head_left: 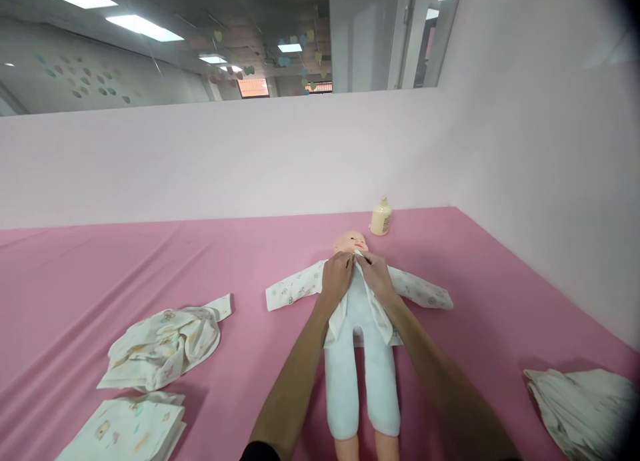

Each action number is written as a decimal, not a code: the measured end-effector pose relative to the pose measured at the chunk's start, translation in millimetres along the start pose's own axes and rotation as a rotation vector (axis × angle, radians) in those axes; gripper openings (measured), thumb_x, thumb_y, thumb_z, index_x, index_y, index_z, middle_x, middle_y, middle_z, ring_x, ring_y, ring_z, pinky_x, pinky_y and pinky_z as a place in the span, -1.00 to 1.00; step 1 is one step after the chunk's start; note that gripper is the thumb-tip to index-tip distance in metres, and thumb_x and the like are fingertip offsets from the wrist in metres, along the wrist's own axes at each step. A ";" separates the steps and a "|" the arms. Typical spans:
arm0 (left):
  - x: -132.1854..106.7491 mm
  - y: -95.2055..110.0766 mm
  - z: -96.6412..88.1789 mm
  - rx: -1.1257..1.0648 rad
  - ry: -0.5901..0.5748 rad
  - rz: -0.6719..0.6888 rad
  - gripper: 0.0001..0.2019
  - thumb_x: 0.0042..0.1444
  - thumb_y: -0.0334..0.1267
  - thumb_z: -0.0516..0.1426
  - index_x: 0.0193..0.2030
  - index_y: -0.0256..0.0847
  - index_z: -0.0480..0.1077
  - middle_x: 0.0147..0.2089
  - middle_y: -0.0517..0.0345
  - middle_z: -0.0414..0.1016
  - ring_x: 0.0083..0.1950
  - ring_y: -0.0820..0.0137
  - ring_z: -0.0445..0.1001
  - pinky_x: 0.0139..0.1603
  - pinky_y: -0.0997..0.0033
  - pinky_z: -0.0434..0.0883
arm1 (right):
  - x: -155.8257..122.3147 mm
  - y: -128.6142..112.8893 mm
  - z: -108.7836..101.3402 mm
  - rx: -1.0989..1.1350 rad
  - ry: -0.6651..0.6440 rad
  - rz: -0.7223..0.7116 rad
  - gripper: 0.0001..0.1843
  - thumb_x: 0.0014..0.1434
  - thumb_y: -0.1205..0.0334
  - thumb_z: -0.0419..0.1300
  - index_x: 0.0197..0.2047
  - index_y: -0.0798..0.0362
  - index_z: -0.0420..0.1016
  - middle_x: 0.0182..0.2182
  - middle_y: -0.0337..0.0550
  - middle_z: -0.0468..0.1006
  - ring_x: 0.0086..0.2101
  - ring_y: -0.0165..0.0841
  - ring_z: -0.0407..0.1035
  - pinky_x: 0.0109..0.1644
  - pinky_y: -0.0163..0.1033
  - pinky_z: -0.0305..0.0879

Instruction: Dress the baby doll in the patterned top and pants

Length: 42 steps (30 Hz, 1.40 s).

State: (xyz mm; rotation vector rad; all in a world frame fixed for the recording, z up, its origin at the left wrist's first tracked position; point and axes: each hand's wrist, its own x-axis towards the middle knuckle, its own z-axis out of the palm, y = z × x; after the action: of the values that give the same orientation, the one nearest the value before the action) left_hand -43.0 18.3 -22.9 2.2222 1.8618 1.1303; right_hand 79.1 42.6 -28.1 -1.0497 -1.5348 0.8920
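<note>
A baby doll (pixel 341 381) with a white cloth body lies on its back, its head away from me. It wears a white printed baby shirt (pixel 300 284), both sleeves spread out sideways and the front hanging apart over the belly. Just below the doll's chin, my left hand (pixel 339 272) pinches the shirt at the neckline. My right hand (pixel 376 272) meets it there, fingers closed on the other side of the collar. The fingertips almost touch, and whatever fastening lies between them is too small to make out.
A pump bottle (pixel 381 218) stands beyond the doll's head, near the wall. Crumpled printed clothing (pixel 165 344) and a folded printed cloth (pixel 125 428) lie at left on the pink sheet (pixel 240 368). More white cloth (pixel 583 408) is at right. White walls (pixel 225 158) bound the back and right.
</note>
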 end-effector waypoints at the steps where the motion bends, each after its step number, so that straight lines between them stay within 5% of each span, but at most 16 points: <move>1: 0.1 -0.7 0.9 -0.009 0.007 -0.001 -0.69 0.34 -0.31 -0.09 -0.30 -0.20 0.44 -0.29 0.11 0.49 -0.30 0.37 0.38 -0.29 0.39 0.14 | -0.3 -0.4 0.4 -0.007 -0.002 -0.014 -0.68 0.20 0.05 0.04 -0.47 0.06 0.37 -0.56 -0.32 0.23 -0.46 -0.40 0.09 -0.36 -0.29 0.03; 6: 1.9 -3.9 5.4 -0.114 0.041 -0.034 -0.72 0.30 -0.33 -0.04 -0.39 -0.21 0.40 -0.33 0.11 0.50 -0.33 0.39 0.35 -0.30 0.40 0.11 | -2.4 -4.3 2.3 -0.040 -0.028 -0.070 -0.66 0.24 0.04 0.03 -0.45 0.06 0.40 -0.49 -0.25 0.39 -0.38 -0.35 0.24 -0.24 -0.27 0.16; 13: 3.0 -0.9 2.6 -0.210 0.037 -0.132 -0.65 0.28 -0.25 -0.04 -0.54 -0.21 0.27 -0.49 0.15 0.41 -0.47 0.43 0.21 -0.37 0.40 0.03 | -1.7 -0.6 5.9 -0.054 0.003 -0.079 -0.62 0.28 0.00 0.03 -0.25 0.03 0.59 -0.12 -0.02 0.53 0.04 -0.20 0.30 0.20 -0.05 0.19; 20: 3.7 0.4 2.4 -0.322 0.032 -0.228 -0.68 0.22 -0.26 -0.02 -0.56 -0.22 0.24 -0.55 0.24 0.32 -0.49 0.47 0.16 -0.38 0.44 0.05 | -3.2 3.0 8.6 -0.149 -0.022 -0.114 -0.61 0.24 0.22 0.00 0.00 0.06 0.57 0.01 0.03 0.48 0.02 -0.21 0.37 0.20 -0.03 0.24; 27: 5.6 -0.8 0.8 -0.393 0.000 -0.241 -0.70 0.16 -0.25 -0.01 -0.60 -0.22 0.14 -0.60 0.27 0.17 -0.50 0.49 0.08 -0.42 0.45 0.01 | -6.1 1.3 11.9 -0.234 -0.038 -0.171 -0.55 0.16 0.36 -0.08 -0.05 0.08 0.58 -0.04 0.01 0.49 0.00 -0.23 0.37 0.19 -0.04 0.25; 33: 6.5 -8.5 -7.2 -0.727 -0.153 -0.356 -0.78 0.08 -0.24 0.01 -0.56 -0.23 0.24 -0.54 0.26 0.22 -0.47 0.50 0.13 -0.42 0.48 0.10 | -7.7 -0.3 12.2 -0.282 -0.055 -0.219 -0.55 0.18 0.37 -0.09 -0.03 0.09 0.56 -0.05 0.03 0.45 0.00 -0.22 0.35 0.15 -0.04 0.28; 42: 6.6 -19.2 -5.5 -0.810 -0.154 -0.396 -0.77 0.08 -0.18 0.03 -0.53 -0.23 0.22 -0.52 0.26 0.20 -0.45 0.50 0.16 -0.39 0.48 0.14 | -13.2 -1.5 11.1 -0.402 -0.061 -0.325 -0.51 0.17 0.45 -0.12 0.04 0.06 0.48 0.02 -0.01 0.48 0.07 -0.22 0.33 0.19 -0.06 0.24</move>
State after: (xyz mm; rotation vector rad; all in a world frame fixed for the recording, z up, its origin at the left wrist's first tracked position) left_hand -62.1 27.2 -24.3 1.3810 1.3364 1.2711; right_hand 69.1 29.5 -33.3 -1.0145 -1.9192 0.4009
